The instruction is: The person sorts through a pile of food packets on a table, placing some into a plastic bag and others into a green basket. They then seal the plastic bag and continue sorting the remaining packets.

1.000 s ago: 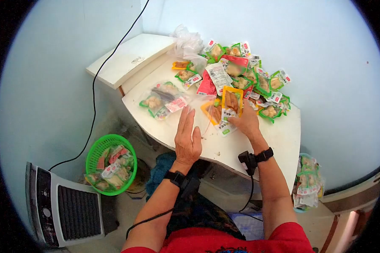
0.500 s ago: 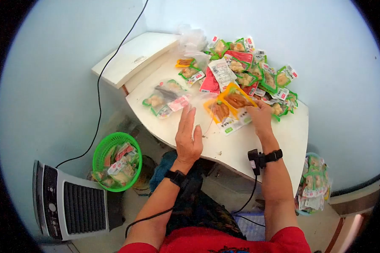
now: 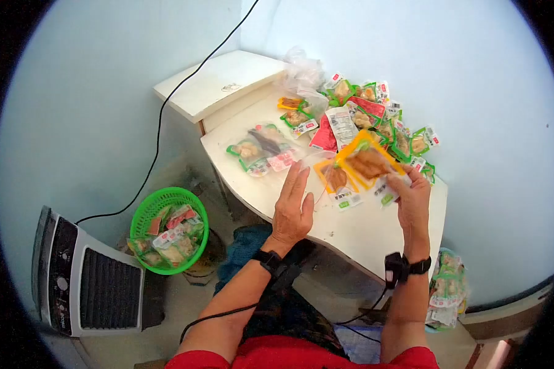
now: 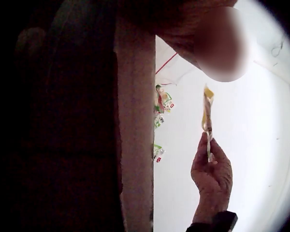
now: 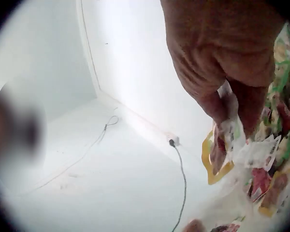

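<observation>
My right hand [image 3: 414,200] pinches the edge of a yellow-bordered food packet [image 3: 368,161] with brown pieces inside. In the left wrist view that packet [image 4: 208,111] appears edge-on, raised between thumb and fingers. A second yellow-bordered packet [image 3: 337,177] lies on the table, partly overlapped by the held one. My left hand [image 3: 292,212] is near the table's front edge, fingers extended and thumb apart. Just beyond its fingertips lies a clear plastic bag [image 3: 283,161] containing green-edged packets and a dark strip.
A pile of green, red and white packets [image 3: 363,114] covers the back of the white table [image 3: 388,240]. Crumpled clear bags [image 3: 303,69] sit by the raised shelf [image 3: 224,80]. Below are a green basket [image 3: 206,237] of packets, another filled container [image 3: 447,286] and an air cooler [image 3: 108,289].
My right hand has drawn the yellow-bordered packet away from the pile, rightward and nearer my body, turning it from upright to slanted. My left hand keeps its pose while the head view shifts.
</observation>
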Tool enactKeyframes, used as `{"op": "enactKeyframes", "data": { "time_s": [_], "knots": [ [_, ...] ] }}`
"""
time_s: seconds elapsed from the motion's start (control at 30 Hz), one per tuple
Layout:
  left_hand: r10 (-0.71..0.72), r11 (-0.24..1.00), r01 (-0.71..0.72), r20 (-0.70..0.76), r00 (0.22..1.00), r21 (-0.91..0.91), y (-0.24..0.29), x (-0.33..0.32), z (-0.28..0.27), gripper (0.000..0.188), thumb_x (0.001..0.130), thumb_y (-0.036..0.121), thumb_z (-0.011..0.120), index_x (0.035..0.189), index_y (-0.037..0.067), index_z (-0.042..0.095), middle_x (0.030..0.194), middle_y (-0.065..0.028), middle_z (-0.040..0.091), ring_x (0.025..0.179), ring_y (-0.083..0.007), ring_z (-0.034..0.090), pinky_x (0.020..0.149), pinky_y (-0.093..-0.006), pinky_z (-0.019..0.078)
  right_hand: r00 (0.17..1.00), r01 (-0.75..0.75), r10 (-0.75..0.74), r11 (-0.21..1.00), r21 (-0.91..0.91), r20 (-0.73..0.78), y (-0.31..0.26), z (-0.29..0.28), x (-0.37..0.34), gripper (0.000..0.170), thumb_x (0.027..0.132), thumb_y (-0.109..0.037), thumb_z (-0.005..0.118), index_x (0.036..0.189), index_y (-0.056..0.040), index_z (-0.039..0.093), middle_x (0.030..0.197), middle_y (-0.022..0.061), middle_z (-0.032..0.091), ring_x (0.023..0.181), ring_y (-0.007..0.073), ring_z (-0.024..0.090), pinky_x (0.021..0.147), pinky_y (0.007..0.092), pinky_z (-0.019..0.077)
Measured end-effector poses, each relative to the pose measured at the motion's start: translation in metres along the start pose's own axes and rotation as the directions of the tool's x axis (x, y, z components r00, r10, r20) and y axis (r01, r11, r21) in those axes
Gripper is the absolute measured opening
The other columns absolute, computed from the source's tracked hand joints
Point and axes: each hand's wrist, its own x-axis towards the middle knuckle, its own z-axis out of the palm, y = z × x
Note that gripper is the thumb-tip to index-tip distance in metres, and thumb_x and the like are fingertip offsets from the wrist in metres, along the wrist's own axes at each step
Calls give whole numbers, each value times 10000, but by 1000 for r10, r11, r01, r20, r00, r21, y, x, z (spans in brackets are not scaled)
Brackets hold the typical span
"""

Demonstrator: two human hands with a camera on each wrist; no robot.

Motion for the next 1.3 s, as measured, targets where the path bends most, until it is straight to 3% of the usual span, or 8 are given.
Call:
{"op": "enactKeyframes", "data": {
  "time_s": [0.27, 0.7, 0.87, 0.97, 1.07, 1.13, 1.2, 1.3],
  "knots": [
    [62, 997, -62, -3, 998, -42, -5, -2, -5, 548, 907, 195, 536, 1383, -58, 429, 1475, -283, 358, 1388, -448, 318, 1145, -465, 264, 953, -166, 190, 979, -118, 237, 8, 19, -37, 262, 864, -47, 689, 1110, 19, 626, 861, 46, 688, 678, 80, 647, 589, 218, 527],
    [134, 990, -135, 20, 991, 44, -5, 0, -7, 603, 946, 347, 515, 1374, -69, 432, 1454, -285, 381, 1397, -441, 310, 1158, -534, 194, 855, -455, 277, 807, 377, 439, 44, 87, -10, 390, 942, 47, 495, 1327, 44, 431, 1214, 190, 587, 1033, 251, 650, 883, 383, 573],
    [120, 992, -121, 16, 993, 39, -8, -3, -5, 612, 939, 356, 525, 1377, -62, 436, 1455, -280, 385, 1391, -440, 323, 1152, -542, 205, 821, -476, 282, 819, 322, 496, 61, 124, 10, 306, 951, -11, 518, 1254, 7, 482, 1126, 125, 603, 932, 202, 640, 750, 338, 579],
    [129, 991, -129, 8, 992, 41, -9, -4, -4, 615, 937, 355, 529, 1383, -57, 433, 1469, -273, 373, 1395, -434, 321, 1149, -543, 212, 803, -554, 289, 685, 473, 521, 83, 148, 24, 239, 975, -94, 525, 1202, -22, 508, 1068, 99, 600, 899, 192, 631, 722, 337, 573],
    [127, 992, -127, 3, 992, 4, -7, -2, -6, 605, 941, 342, 528, 1387, -54, 429, 1481, -270, 361, 1400, -428, 315, 1151, -540, 213, 768, -588, 268, 654, 476, 581, 120, 151, 40, 223, 994, -184, 519, 1165, -40, 521, 1029, 78, 588, 870, 192, 616, 748, 352, 576],
    [126, 992, -126, -11, 992, -21, -8, 0, -6, 593, 947, 327, 522, 1391, -54, 425, 1487, -269, 354, 1403, -426, 312, 1154, -536, 211, 767, -631, 431, 643, 435, 476, 50, 171, 10, 249, 991, -201, 533, 1182, -43, 518, 1018, 69, 576, 876, 191, 605, 784, 349, 576],
    [101, 994, -101, -4, 995, -41, -10, -1, -6, 574, 970, 339, 473, 1390, -50, 433, 1488, -282, 349, 1400, -440, 314, 1161, -511, 208, 749, -649, 435, 631, 425, 500, 57, 179, 16, 279, 982, -198, 552, 1209, -40, 512, 1045, 68, 573, 915, 193, 598, 828, 344, 573],
    [64, 993, -65, -9, 998, -94, -11, -4, -4, 527, 990, 304, 436, 1388, -42, 445, 1490, -283, 349, 1397, -444, 319, 1163, -481, 221, 710, -616, 290, 698, 366, 642, 131, 187, 55, 351, 962, -157, 584, 1274, -29, 489, 1151, 84, 573, 1029, 202, 591, 900, 338, 562]
  ]
}}
